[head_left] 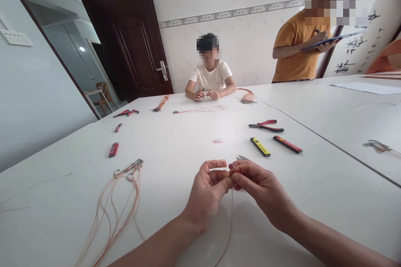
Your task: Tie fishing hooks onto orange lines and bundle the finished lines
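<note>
White work table (163, 142), with a dark wooden door (134, 37) beyond its far end.

Item 1: left hand (206, 194), fingers curled, pinching with the thumb. Orange finger wraps (217, 163) sit on its upper fingers.
Item 2: right hand (263, 192), also closed in a pinch, fingertips meeting the left hand's.
Item 3: thin tan cord (232, 225), gripped between both hands and hanging down from the pinch. Its held end is hidden by the fingers.
Item 4: pointed steel tips (242, 157) of a small tool, just beyond the right hand's fingers, mostly hidden.
Item 5: fish hooks on orange lines (128, 175), bundled well left of the left hand.
Item 6: red-handled pliers (266, 125), ahead of the right hand.
Item 7: yellow-and-black case (260, 147) and red-and-black case (287, 144), side by side, near the right hand.
Item 8: red lighter (113, 149), far left of the left hand.
Item 9: seated person (211, 75), across the table, both hands working at the table edge.
Item 10: standing person (300, 46), writing on a clipboard, well beyond the right hand.
</note>
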Motion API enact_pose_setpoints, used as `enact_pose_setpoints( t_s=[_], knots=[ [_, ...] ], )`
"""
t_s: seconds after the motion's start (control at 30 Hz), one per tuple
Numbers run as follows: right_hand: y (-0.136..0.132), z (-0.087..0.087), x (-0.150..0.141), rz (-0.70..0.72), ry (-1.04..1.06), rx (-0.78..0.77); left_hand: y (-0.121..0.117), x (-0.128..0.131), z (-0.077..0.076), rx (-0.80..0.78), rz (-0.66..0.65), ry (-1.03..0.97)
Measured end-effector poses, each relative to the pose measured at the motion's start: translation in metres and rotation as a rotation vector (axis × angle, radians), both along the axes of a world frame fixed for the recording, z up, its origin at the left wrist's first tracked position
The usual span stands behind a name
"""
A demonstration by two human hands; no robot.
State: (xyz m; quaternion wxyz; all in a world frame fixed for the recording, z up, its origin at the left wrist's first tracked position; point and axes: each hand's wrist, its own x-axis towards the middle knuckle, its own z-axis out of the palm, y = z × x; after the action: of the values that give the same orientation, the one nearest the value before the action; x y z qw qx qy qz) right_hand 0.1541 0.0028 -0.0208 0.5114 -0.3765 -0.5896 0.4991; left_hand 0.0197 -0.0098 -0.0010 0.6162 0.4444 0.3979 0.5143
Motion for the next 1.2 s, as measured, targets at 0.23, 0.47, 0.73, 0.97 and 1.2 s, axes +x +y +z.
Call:
enact_pose_setpoints(
  t_s=[0.23, 0.47, 0.73, 0.97, 1.2],
  knots=[
    [-0.002, 0.005, 0.000, -0.011, -0.019, 0.007, 0.001, -0.002, -0.003, -0.027, 0.003, 0.016],
    [0.000, -0.003, 0.002, -0.045, -0.056, 0.061, 0.004, -0.004, -0.006, -0.019, 0.019, 0.005],
    [0.002, -0.007, 0.003, -0.063, -0.134, 0.170, 0.001, 0.000, -0.002, -0.013, 0.005, 0.065],
    [0.004, -0.005, 0.005, -0.101, -0.264, 0.203, 0.002, -0.001, -0.004, 0.095, 0.028, 0.112],
    [0.002, -0.002, 0.005, -0.133, -0.418, 0.248, 0.006, -0.003, -0.009, 0.188, -0.030, 0.170]
  ],
)
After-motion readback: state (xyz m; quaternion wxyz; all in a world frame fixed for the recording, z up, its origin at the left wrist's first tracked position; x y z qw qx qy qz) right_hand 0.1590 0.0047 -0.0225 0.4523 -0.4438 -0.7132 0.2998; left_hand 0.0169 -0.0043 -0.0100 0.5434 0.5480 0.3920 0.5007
